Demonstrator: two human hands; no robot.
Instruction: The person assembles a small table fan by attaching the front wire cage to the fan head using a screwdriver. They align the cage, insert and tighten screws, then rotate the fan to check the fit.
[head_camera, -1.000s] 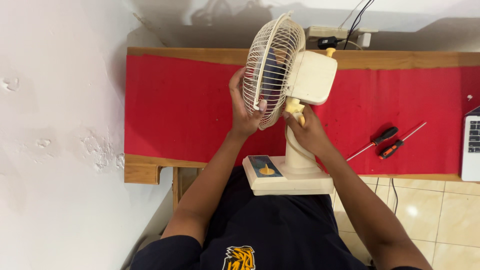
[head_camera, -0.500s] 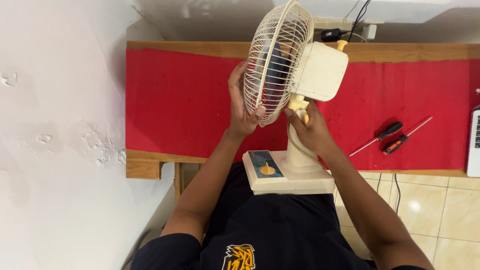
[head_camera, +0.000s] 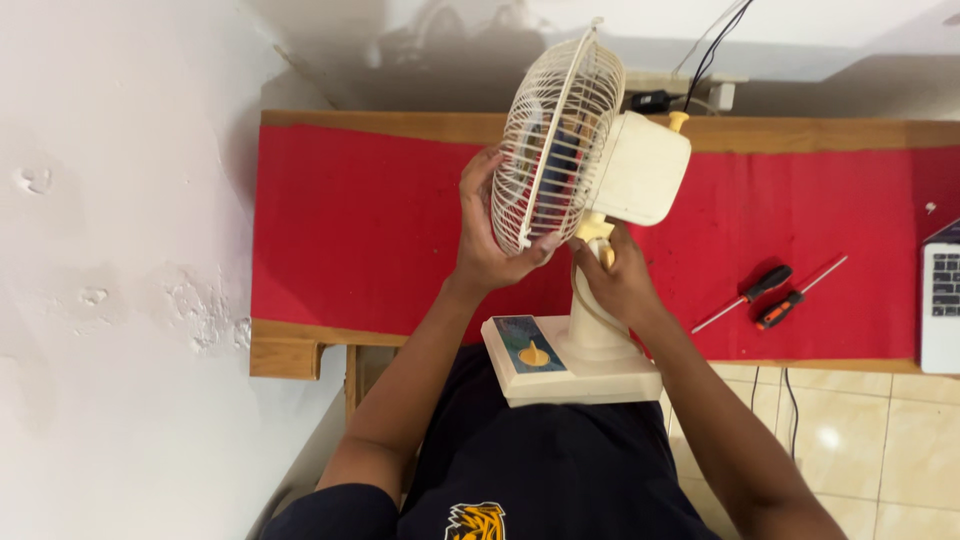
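Cream plastic makes up the small desk fan, which stands on the person's lap with its square base resting against the dark shirt at the near edge of the red-covered table. The left hand cups the lower rim of the wire cage, thumb and fingers closed on the rim wires. The right hand is wrapped around the neck just under the motor housing, fingertips at the yellowish joint. The two hands are close together, each clamped on a different part of the fan. On the red cloth to the right lie two screwdrivers side by side, one black-handled and one orange-and-black, well apart from the hands. A laptop edge shows at the far right
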